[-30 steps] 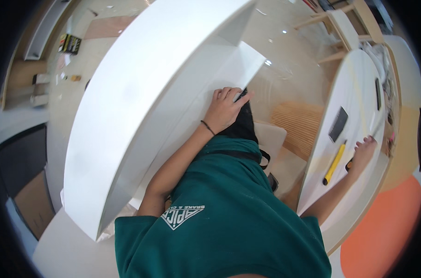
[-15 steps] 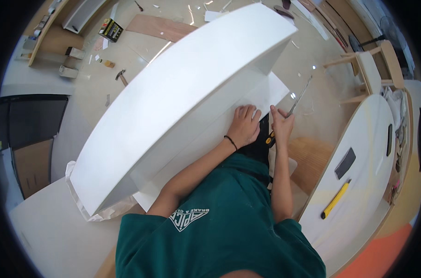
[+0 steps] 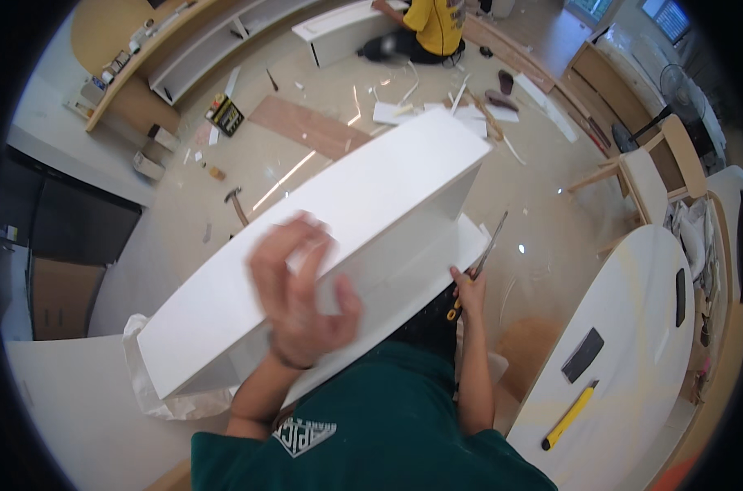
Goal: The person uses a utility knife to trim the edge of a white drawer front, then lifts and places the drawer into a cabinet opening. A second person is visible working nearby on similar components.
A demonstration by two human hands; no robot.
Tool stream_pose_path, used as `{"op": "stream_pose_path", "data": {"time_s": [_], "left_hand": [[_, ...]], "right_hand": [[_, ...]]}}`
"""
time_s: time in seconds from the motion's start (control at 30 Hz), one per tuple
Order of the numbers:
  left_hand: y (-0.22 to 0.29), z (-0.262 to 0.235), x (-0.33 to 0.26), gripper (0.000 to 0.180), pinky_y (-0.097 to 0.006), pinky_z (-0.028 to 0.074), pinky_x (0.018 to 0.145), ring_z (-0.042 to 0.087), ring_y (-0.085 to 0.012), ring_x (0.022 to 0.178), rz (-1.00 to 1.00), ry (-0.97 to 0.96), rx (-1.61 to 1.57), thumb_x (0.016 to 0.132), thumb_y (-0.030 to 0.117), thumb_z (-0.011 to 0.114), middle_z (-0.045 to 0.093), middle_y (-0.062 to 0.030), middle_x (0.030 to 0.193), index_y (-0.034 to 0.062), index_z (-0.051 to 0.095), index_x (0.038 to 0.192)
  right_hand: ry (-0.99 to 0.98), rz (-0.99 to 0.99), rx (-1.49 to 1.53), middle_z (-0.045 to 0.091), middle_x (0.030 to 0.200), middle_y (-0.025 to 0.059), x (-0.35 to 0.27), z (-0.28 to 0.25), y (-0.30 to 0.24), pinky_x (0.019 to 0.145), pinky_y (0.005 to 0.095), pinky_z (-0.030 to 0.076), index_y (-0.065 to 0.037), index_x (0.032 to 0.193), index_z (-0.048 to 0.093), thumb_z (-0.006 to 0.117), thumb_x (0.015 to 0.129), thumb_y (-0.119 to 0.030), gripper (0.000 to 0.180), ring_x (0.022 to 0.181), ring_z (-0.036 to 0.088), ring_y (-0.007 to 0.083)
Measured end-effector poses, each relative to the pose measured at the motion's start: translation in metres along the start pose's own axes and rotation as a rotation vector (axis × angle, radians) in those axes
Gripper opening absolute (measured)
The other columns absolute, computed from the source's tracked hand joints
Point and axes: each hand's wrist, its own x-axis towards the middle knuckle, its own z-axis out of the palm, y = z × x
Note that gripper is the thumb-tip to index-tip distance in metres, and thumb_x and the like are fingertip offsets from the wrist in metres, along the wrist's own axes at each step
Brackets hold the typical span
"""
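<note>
"Fingers (image 3: pixel 267 260) of L hand (image 3: pixel 299 311), head view: how're they set?"

"Blurry, abt 8 o'clk. Half-curled & spread, wide gap to the thumb (image 3: pixel 348 307)."

"And the wht unit (image 3: pixel 371 192), where's that?"

"Runs diagonally, approx 8 to 2 o'clk, hollow side toward the grn shirt (image 3: pixel 371 409), just beyond the blk trousers (image 3: pixel 427 323). L hand shows in front of it; can't tell if they touch. Crinkled wht wrap (image 3: pixel 183 407) at its 8 o'clk end."

"R hand (image 3: pixel 469 290)?"

"4 o'clk, nr centre. Fingers closed round a long thin tool (image 3: pixel 492 241): yel/blk grip low, grey shaft pointing up toward 1, right by the unit's edge. Contact there, can't tell."

"What's on the tbl (image 3: pixel 633 327)?"

"Wht top, 4 o'clk side: dk rect. pad (image 3: pixel 582 355), w/ yel cutter (image 3: pixel 569 416) lying near it, btwn 4 & 5."

"Floor (image 3: pixel 535 168)?"

"Hammer (image 3: pixel 235 204) btwn 9 & 10, blk/yel can (image 3: pixel 225 115) btwn 10 & 11, brn board (image 3: pixel 306 127) at 11. Co-worker (image 3: pixel 439 29) in yel top sits low, 12-ish, arm out to another wht box (image 3: pixel 347 37)."

"Chair (image 3: pixel 645 180)?"

"Btwn 2 & 3, past the tbl's far end."
</note>
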Motion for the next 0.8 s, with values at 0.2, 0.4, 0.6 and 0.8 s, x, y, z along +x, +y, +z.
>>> {"op": "stream_pose_path", "data": {"time_s": [0.2,0.4,0.6,0.8], "left_hand": [[-0.062,-0.026,0.031,0.080,-0.062,0.033,0.110,0.048,-0.0466,0.129,-0.508,-0.564,0.560,0.088,0.059,0.066,0.051,-0.0278,0.138,0.0088,0.048,0.147],[-0.081,-0.067,0.010,0.121,-0.064,0.029,0.113,0.041,-0.0499,0.136,-0.462,-1.020,0.338,0.067,0.085,0.070,0.039,-0.0321,0.147,0.0129,0.035,0.158],[-0.074,-0.097,-0.005,0.122,-0.057,0.033,0.110,0.043,-0.0503,0.132,-0.314,-1.061,0.319,0.054,0.062,0.083,0.038,-0.0352,0.144,0.0223,0.036,0.159],[-0.065,-0.114,-0.008,0.118,-0.056,0.034,0.109,0.044,-0.0510,0.129,-0.338,-1.015,0.286,0.052,0.053,0.085,0.039,-0.0359,0.142,0.0267,0.040,0.158]], "right_hand": [[0.075,-0.073,-0.030,0.056,0.076,0.0034,0.009,0.010,0.004,0.044,0.0253,0.043,-0.006,0.102,0.042,0.083,0.085,-0.012,0.045,0.051,0.051,0.0095],[0.202,-0.097,-0.065,0.061,0.085,0.0078,0.021,0.012,0.021,0.047,0.0260,0.047,-0.003,0.107,0.041,0.084,0.084,-0.015,0.051,0.058,0.058,0.0116],[0.158,-0.074,-0.053,0.059,0.092,0.0110,0.023,0.009,0.023,0.050,0.0286,0.052,-0.002,0.107,0.040,0.085,0.084,-0.017,0.052,0.068,0.062,0.0165],[0.103,-0.105,-0.018,0.056,0.089,0.0084,0.015,0.018,0.008,0.050,0.0273,0.052,-0.006,0.105,0.038,0.084,0.084,-0.014,0.052,0.063,0.059,0.0146]]}}
